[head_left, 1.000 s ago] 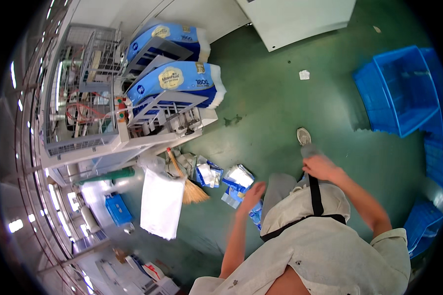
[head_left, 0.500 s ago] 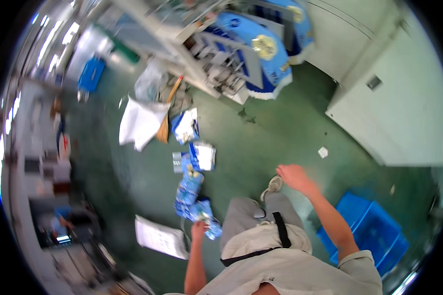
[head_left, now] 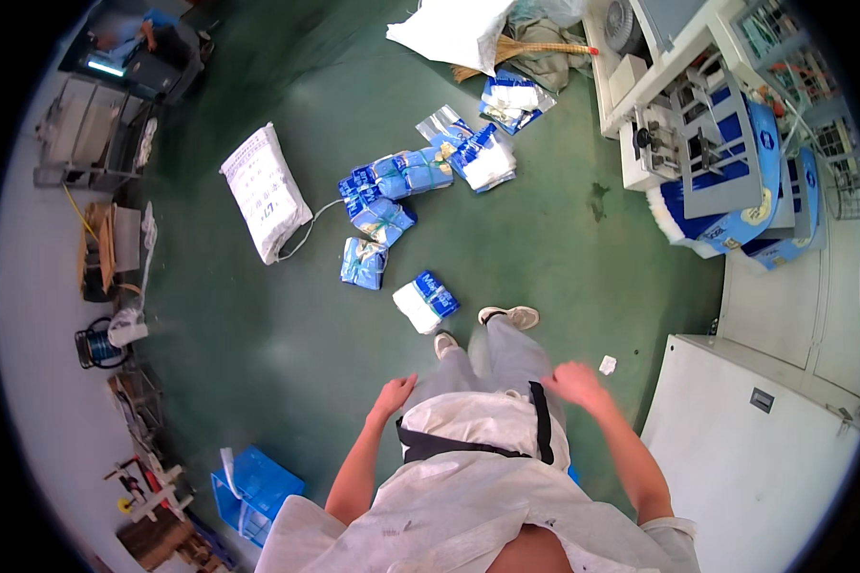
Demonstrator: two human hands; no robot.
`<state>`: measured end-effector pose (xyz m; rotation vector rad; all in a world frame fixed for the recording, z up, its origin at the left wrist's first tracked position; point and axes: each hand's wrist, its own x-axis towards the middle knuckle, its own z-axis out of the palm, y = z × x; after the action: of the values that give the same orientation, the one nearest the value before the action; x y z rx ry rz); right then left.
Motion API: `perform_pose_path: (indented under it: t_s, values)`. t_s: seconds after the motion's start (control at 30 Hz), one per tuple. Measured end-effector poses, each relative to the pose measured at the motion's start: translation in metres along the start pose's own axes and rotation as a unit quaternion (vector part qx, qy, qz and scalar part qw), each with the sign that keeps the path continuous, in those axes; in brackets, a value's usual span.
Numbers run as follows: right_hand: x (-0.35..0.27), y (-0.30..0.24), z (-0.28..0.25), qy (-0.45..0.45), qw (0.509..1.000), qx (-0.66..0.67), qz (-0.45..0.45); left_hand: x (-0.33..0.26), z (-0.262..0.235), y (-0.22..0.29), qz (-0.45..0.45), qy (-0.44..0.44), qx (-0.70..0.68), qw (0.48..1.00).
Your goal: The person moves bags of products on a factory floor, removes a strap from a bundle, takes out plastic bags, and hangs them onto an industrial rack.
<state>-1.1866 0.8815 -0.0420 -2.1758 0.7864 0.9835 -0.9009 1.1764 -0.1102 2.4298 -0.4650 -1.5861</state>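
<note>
My left hand hangs beside my left thigh, fingers curled in, with nothing seen in it. On my other side my right hand is slightly blurred, loosely closed beside my right thigh, also without anything visible in it. A blue-and-white stack of folded plastic packaging bags lies on the floor just ahead of my shoes, nearest to my left hand but apart from it. Beyond it, tied bundles of blue packaging bags form a bent row, with loose white-and-blue stacks of bags at its far end.
A stuffed white woven sack lies left of the bundles. Farther off are a broom and a white sheet. A machine holding blue bags stands at right, near a pale cabinet. A blue crate sits lower left.
My view has swung round to the right, so the bundles now lie ahead of me. My left hand has come in from beside the bundles to my thigh. The right hand stays at my right side.
</note>
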Motion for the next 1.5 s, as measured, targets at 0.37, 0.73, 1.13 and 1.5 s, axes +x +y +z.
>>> perform_pose_path:
  t_s: [0.37, 0.73, 1.13, 1.5]
  values:
    - [-0.011, -0.066, 0.074, 0.010, 0.986, 0.167, -0.003, 0.016, 0.012, -0.099, -0.010, -0.171, -0.110, 0.979]
    - [0.013, -0.054, 0.044, 0.028, 0.973, 0.216, -0.073, -0.003, -0.005, -0.049, 0.013, -0.046, -0.147, 0.988]
    - [0.036, -0.025, 0.008, 0.015, 0.982, 0.162, -0.099, 0.013, -0.025, 0.029, 0.131, -0.010, -0.078, 0.988]
    - [0.098, -0.038, -0.018, -0.074, 0.970, 0.185, -0.140, 0.071, -0.041, -0.022, 0.149, -0.068, -0.067, 0.984]
